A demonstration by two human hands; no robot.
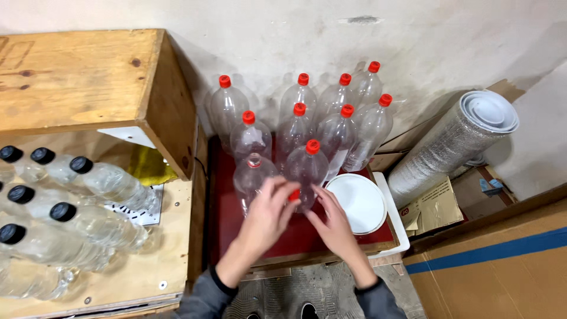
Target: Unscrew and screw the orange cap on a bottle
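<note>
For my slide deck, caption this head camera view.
Two hands, left hand pinching a red cap, beside an uncapped bottle among red-capped empty bottles.

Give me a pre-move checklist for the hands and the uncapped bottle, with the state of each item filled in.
1. Loose red cap in hand: ok, pinched in the left hand fingertips.
2. Uncapped clear bottle upright: ok, standing on the red tray, neck open.
3. Right hand free: ok, open fingers beside the front capped bottle, holding nothing.
4. Other bottles closed: ok, every bottle behind shows a red cap.
5. Bottle contents: cannot tell, they look empty but the clear plastic hides any liquid level.
6. White round lid out of the way: ok, lying to the right of the hands.
</note>
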